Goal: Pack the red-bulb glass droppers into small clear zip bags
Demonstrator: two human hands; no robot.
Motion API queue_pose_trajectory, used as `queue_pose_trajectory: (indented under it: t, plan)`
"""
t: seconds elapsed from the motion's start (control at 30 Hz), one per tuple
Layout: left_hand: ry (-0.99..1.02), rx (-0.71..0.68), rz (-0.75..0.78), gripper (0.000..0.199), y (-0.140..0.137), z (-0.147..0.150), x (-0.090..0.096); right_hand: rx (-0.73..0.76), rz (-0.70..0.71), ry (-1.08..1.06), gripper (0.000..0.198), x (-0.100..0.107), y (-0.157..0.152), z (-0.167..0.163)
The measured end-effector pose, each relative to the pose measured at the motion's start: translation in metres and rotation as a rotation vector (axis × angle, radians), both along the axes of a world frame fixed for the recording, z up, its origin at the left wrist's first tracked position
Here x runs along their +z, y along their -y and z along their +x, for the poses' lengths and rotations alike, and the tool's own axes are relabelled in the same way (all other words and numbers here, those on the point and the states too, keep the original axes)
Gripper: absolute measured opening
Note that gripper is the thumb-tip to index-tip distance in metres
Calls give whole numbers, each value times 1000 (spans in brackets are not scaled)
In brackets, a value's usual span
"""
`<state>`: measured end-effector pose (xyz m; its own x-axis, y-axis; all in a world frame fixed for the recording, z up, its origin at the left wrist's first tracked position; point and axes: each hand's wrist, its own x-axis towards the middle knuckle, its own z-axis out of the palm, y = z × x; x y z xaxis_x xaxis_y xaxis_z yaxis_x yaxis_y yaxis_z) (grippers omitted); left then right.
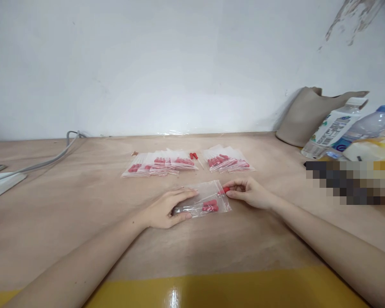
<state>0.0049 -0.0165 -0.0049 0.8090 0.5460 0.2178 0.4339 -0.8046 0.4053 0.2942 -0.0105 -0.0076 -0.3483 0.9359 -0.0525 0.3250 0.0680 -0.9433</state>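
A clear zip-lock bag [197, 199] lies on the table in front of me, with a few red-bulbed droppers [210, 206] inside it. My left hand [170, 207] rests over the bag's left end, thumb and fingers spread along its two sides. At the right end, my right hand [248, 192] pinches the red bulb of a dropper [226, 190] between thumb and fingertips. That dropper's thin end points left into the bag's mouth; its tip is hard to make out.
Behind the hands lie filled bags in a left stack [160, 162] and a right stack [227, 159]. Two loose droppers [193, 155] sit between them. Plastic bottles [333, 128] and a grey-brown container [298, 117] stand at the right. A grey cable [56, 154] runs along the left.
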Motion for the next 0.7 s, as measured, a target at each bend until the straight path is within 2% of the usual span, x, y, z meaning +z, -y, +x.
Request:
queue_pose_trajectory:
  t: [0.13,0.3,0.37,0.43,0.5,0.57,0.63,0.7]
  plan:
    - [-7,3,4,55,0,0,1,41,98,43,20,0,2,-16]
    - [-4,4,5,55,0,1,1,-28,133,75,17,-10,1,-23]
    - [5,0,12,54,0,1,0,-22,270,135,17,-13,-1,-22]
    - [8,-7,21,54,-1,1,-1,57,400,185,18,-11,-2,-19]
    - [1,-14,24,52,-2,0,-3,178,396,202,23,-5,-4,-15]
    - [-5,-18,25,50,-3,0,-4,226,314,218,24,4,-8,-11]
    - [-2,-21,27,49,-3,0,-4,158,293,282,21,15,-13,-10]
    - [2,-24,28,50,-3,1,-4,13,366,399,15,25,-22,-15]
